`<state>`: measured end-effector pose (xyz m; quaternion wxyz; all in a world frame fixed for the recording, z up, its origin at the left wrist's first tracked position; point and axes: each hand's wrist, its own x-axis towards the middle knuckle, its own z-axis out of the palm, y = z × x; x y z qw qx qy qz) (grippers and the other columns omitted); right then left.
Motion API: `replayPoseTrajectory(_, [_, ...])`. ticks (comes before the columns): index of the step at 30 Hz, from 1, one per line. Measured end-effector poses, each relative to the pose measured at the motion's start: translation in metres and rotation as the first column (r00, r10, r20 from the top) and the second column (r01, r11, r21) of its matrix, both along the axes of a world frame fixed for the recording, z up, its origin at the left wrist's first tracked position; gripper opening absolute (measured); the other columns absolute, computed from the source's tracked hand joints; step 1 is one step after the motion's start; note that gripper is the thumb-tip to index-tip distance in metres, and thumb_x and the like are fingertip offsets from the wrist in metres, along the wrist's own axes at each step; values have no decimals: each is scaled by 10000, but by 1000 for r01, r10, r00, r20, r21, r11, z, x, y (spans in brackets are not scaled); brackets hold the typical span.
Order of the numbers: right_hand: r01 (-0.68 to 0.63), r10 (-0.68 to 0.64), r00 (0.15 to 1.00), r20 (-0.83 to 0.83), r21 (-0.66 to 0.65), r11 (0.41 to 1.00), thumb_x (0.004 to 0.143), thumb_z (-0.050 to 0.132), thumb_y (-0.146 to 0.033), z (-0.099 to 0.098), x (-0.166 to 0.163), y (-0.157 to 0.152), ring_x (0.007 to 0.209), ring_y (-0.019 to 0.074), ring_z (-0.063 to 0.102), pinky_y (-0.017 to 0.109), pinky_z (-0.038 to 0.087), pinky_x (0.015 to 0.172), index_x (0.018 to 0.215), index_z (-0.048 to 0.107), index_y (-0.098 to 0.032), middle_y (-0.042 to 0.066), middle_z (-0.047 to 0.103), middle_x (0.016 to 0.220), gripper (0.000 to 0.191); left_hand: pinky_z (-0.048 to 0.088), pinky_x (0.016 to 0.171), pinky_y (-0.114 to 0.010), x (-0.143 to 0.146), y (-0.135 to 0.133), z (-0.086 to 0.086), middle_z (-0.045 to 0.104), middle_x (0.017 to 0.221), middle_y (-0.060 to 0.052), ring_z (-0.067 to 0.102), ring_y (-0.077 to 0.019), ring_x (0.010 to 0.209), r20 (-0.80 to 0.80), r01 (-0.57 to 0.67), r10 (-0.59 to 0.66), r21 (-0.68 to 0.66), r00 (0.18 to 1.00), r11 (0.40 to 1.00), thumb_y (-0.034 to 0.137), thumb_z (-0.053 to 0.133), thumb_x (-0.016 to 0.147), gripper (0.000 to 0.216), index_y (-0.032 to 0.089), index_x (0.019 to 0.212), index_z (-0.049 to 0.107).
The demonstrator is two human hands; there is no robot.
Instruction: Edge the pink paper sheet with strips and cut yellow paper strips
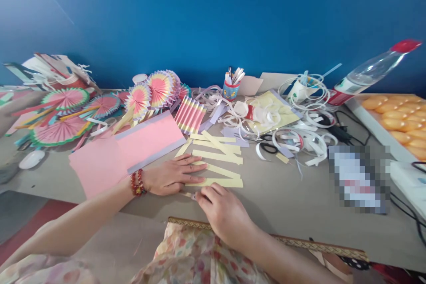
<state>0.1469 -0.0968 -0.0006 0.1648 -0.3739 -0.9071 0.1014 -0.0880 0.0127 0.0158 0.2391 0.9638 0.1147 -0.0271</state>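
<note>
My left hand [173, 174] lies flat on the table with its fingers stretched out, pressing on the left ends of several pale yellow paper strips [218, 156]. A red bead bracelet [137, 183] sits on that wrist. My right hand [223, 213] is just in front of the nearest strip [226, 182], its fingertips pinched on the end of a small yellow piece [189, 195] at the table's front.
Pink paper sheets [126, 151] lie to the left, folded paper fans [66, 115] beyond them. A pen cup [230, 89], white curled paper scraps [293, 137], scissors [269, 147], a plastic bottle [369, 73] and a tray of orange items [399, 120] stand to the right.
</note>
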Motion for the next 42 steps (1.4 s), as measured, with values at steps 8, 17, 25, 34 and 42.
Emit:
replayPoseTrajectory(8, [244,-240,960,-145,14,970,989,384,-130,16,91,-21,882,161,626,258,507,770,1220,610,-199,79,659,1006,331,132,1218,-503,13,-17,-5,439,1492,-81,277,-256,1448,144,-226,200,197,969,954,414,477,984,363,239,1293,552])
replayPoseTrajectory(17, [411,-402,912,-87,187,892,983,403,-220,1,173,-27,855,178,686,247,556,704,1159,657,-247,76,685,985,309,220,1186,-509,53,-19,-25,446,1454,-116,352,-266,1388,181,-463,426,339,886,819,383,490,975,414,200,1347,481])
replayPoseTrajectory(25, [407,-381,912,-152,233,883,992,387,-244,-5,174,-7,843,186,700,232,570,676,1134,677,-262,86,696,958,323,334,1086,-506,88,20,-6,542,1314,-123,469,-294,1251,204,-594,564,392,800,702,199,446,934,316,181,1219,582])
replayPoseTrajectory(34, [416,-371,908,-194,328,848,977,434,-285,-25,189,1,799,186,699,231,568,664,1137,668,-246,74,700,920,287,42,1206,-512,93,11,-8,379,1534,-78,242,-261,1459,132,-327,301,462,945,824,417,451,981,462,245,1409,461])
replayPoseTrajectory(42, [422,-376,906,-195,337,842,976,439,-299,-31,192,3,797,189,701,238,571,671,1135,669,-260,66,705,927,283,84,1190,-561,105,19,-10,341,1542,-154,300,-306,1429,166,-497,481,476,861,725,491,418,983,536,156,1397,479])
